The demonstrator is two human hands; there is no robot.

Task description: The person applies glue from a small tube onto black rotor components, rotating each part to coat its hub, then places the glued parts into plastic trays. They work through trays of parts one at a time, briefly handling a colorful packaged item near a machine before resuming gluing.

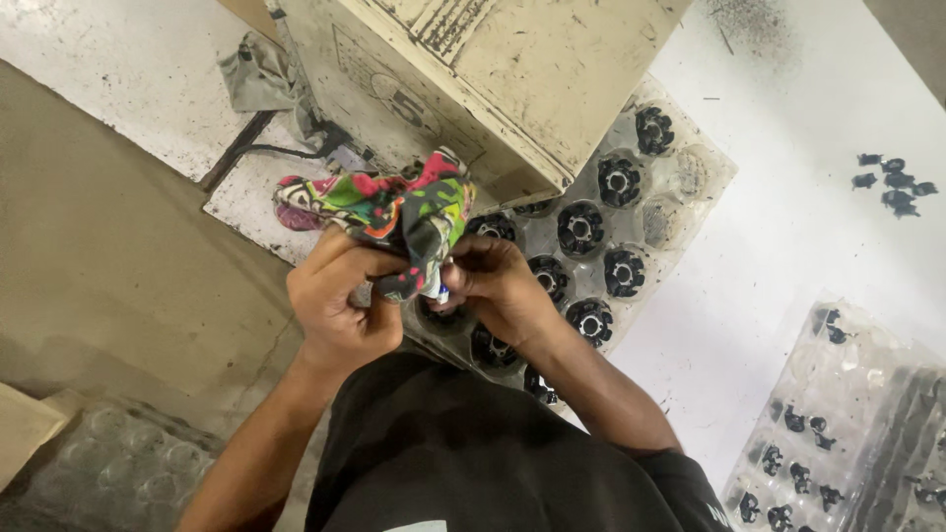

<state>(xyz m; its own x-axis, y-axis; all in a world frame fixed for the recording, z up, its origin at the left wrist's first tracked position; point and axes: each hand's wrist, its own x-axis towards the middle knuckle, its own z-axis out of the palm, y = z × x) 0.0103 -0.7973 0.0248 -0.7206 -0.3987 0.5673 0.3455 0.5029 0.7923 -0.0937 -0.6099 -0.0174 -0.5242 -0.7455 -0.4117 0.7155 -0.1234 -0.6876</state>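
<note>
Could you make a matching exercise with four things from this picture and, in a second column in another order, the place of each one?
Things:
1. multicoloured patterned cloth
2. clear plastic tray with round black parts
3. small loose black pieces
4. worn beige metal machine housing

Places:
A. scattered on the white surface, far right
B. at the top, over the tray's upper edge
C. gripped by the left hand and right hand
D. under the hands and the machine

Pairs: 1-C, 2-D, 3-A, 4-B

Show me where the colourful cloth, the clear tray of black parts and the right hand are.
colourful cloth (pixel 394 209): head view, middle of the bunched fabric.
clear tray (pixel 690 177): head view, an empty pocket near its far corner.
right hand (pixel 498 286): head view, back of the hand.
</note>
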